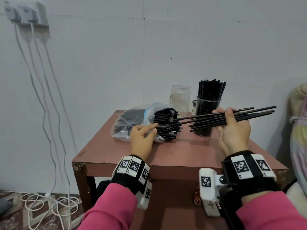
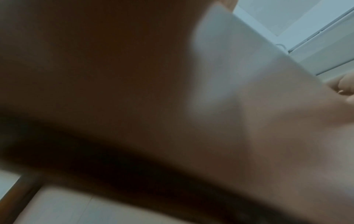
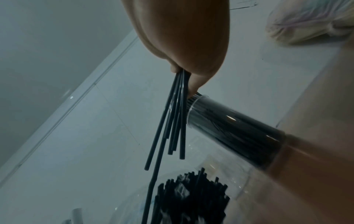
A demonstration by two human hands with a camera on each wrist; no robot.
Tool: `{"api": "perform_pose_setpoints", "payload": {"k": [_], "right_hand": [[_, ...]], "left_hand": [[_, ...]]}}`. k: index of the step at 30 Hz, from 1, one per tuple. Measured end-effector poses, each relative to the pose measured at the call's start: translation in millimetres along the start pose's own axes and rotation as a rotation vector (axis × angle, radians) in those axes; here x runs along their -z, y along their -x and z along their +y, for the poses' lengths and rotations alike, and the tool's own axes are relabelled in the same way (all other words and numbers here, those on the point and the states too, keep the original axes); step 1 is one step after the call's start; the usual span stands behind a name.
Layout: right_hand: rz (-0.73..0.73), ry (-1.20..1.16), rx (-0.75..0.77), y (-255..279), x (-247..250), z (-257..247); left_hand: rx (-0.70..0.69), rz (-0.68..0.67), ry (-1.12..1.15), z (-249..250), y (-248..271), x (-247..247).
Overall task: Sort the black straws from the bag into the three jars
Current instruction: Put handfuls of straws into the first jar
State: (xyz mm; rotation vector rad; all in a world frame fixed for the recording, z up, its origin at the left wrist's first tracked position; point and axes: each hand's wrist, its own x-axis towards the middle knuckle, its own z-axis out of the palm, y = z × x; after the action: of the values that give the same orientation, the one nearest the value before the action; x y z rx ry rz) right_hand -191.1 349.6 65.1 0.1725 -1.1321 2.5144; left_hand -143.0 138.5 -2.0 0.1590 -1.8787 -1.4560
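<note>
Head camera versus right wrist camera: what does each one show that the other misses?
Only the head view shows the left hand resting on the plastic bag of straws, the empty clear jar, the brown table, and the wall socket with white cables.

Only the right wrist view shows, from below, the fingers pinching the straws close up.

Both show the right hand holding a bundle of black straws, the straw-filled jar, and the straw ends sticking out of the bag.
</note>
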Motion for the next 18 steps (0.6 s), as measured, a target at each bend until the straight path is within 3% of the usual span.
{"api": "perform_pose_setpoints", "payload": {"k": [4, 7, 9, 13, 18], "right_hand": [[-0.052, -0.033, -0.012, -0.5, -9.2, -17.2], [-0.085, -0.101, -0.043, 1.9, -16.2, -26.8], [-0.105, -0.127, -0.069, 6.1, -21.7, -30.2], [-0.181, -0.094, -0.102, 20.0, -33.2, -28.0], [-0.22, -0.001, -0.097, 28.8, -37.4, -22.6]], "left_hand": [[-0.126, 0.266, 0.004, 8.8, 4.6, 5.6], [-0.118, 0.384, 0.242, 26.8, 10.2, 4.5], [-0.014, 0.342, 0.478, 44.5, 12.5, 1.2], [0.213, 0.114, 0.803, 70.6, 9.5, -3.6], [0.229, 0.046, 0.724, 81.3, 5.6, -3.3]]}}
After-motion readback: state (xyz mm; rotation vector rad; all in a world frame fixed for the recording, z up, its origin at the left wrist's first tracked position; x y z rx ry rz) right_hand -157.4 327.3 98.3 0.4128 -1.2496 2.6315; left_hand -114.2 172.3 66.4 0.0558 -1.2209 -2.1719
